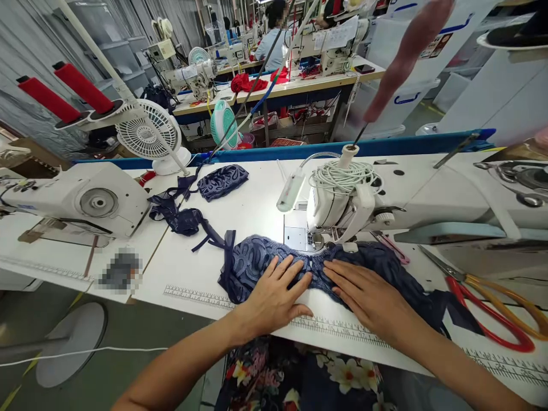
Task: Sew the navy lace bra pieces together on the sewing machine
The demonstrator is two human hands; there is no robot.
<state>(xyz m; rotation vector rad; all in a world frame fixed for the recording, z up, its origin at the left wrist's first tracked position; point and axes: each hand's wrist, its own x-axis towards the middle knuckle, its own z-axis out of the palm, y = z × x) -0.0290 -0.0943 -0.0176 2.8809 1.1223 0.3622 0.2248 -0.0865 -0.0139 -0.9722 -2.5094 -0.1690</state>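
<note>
A navy lace bra [252, 260] lies flat across the table in front of the sewing machine [338, 205], its upper edge close to the needle area. My left hand [274, 294] presses on its left cup with fingers spread. Flat on the right part rests my right hand [372, 294], fingers stretched out and side by side. Between the two hands the bra's middle shows just below the presser foot [315, 242]. Whether the foot is down on the fabric I cannot tell.
More navy lace pieces [222, 181] and straps lie behind on the left. Scissors [492, 291] with red and orange handles sit at right, near a pink tool [396, 248]. A second sewing machine [77, 197] and a white fan [149, 131] stand left. Another person [272, 40] sits far back.
</note>
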